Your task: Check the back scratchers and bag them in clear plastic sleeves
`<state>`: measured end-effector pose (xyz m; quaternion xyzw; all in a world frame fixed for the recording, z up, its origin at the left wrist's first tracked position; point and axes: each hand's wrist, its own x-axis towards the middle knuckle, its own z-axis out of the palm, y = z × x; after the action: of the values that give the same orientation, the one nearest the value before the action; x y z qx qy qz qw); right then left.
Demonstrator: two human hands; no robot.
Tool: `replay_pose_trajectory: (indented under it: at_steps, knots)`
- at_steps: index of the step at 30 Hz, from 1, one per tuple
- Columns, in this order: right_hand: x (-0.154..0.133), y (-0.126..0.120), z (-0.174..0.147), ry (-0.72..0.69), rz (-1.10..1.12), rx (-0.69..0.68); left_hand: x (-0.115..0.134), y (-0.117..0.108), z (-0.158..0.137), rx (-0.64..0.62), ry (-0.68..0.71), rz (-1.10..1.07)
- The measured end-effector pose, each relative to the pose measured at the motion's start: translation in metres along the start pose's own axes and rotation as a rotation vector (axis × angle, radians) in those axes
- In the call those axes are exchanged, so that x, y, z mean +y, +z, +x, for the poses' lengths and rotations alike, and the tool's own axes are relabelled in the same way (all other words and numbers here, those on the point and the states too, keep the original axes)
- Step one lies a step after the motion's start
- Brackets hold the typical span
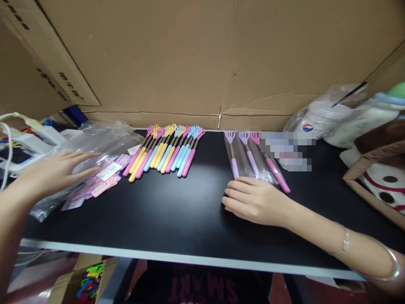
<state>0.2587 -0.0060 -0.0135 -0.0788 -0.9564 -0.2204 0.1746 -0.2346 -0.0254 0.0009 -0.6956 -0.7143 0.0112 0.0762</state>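
Observation:
My left hand (63, 173) is over clear plastic bags (104, 135) at the left, its thumb and fingers apart. By its fingertips lie small purple and pink printed cards (107, 185), one with a white label (109, 171). My right hand (256, 200) rests on the table with its fingers curled together, at the lower ends of bagged purple back scratchers (252, 162). Its palm side and thumb are hidden, so what it grips cannot be made out. A pink back scratcher (277, 174) lies just beyond that hand. Several pink, yellow and blue back scratchers (164, 152) lie side by side between my hands.
Cardboard walls (190, 55) stand behind the black table (177, 215). At the right are a bagged white cup (329, 114), a bottle (363, 118) and a brown bag (376, 169). White devices with cables (34, 143) sit at the left. Below is a cardboard box (66, 283) of colourful pieces.

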Motion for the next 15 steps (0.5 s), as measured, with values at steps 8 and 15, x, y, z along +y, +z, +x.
replay_pose_trajectory:
  at_steps: [8, 15]
  knots:
    - [-0.004, 0.009, 0.0, -0.025, 0.004, 0.014, 0.014, 0.007, -0.026, -0.08, -0.129, 0.193]
    - [-0.005, 0.009, 0.001, -0.02, 0.001, 0.01, 0.022, 0.002, -0.027, -0.003, -0.158, 0.193]
